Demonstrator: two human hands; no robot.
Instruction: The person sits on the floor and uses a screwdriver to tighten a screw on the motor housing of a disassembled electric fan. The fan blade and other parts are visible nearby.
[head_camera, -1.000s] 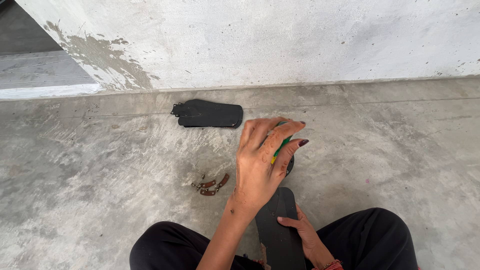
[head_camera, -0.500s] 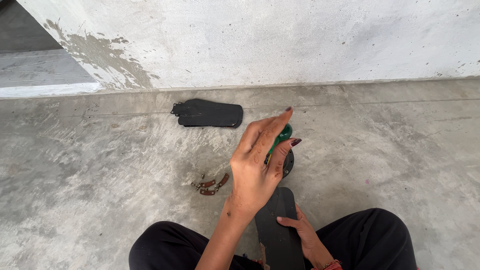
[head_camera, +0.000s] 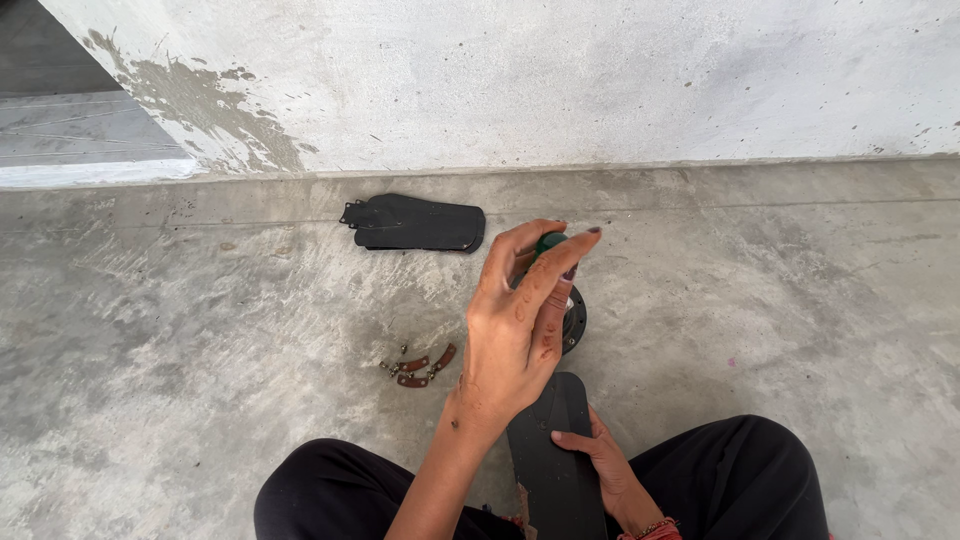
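Down by the lap, the right hand (head_camera: 598, 462) lies with its fingers curled over the edge of a long black blade (head_camera: 556, 462), pinning it between the knees. Just above it, the left hand (head_camera: 520, 320) has fingers and thumb pinched round the green handle of a tool (head_camera: 549, 243), upright over the round black hub (head_camera: 573, 318) at the blade's far end. Beside them lie small brown brackets and screws (head_camera: 418, 365); farther off, near the wall (head_camera: 560, 80), sit stacked black blades (head_camera: 412, 223).

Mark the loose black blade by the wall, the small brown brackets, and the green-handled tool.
black blade (head_camera: 415, 223), head view, middle of its flat face.
brown brackets (head_camera: 418, 365), head view, centre of the pile.
green-handled tool (head_camera: 549, 241), head view, handle top between the fingers.
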